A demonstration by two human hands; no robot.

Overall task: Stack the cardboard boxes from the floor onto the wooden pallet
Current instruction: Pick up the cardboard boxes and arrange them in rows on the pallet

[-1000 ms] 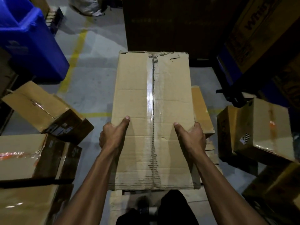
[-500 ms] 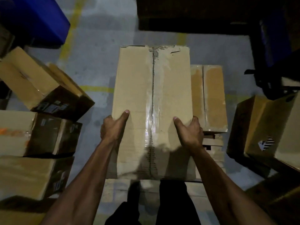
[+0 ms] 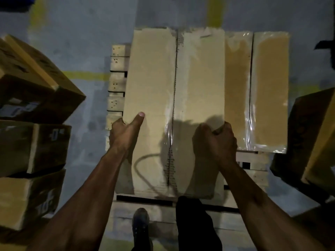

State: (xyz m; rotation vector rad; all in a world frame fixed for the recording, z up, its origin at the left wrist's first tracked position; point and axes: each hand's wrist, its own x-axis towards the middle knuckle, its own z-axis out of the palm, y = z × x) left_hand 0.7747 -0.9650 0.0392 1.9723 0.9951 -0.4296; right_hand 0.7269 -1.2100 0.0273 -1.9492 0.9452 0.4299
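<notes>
I hold the long cardboard box (image 3: 174, 98) by its two sides, left hand (image 3: 125, 134) and right hand (image 3: 215, 142), thumbs on top and fingers curled down the sides, so it goes down level. It sits over the wooden pallet (image 3: 116, 84), tight against the taped box (image 3: 257, 91) already there; whether it has landed, I can't tell. Both boxes are sealed, contents hidden. More boxes (image 3: 32, 147) wait left of the pallet.
</notes>
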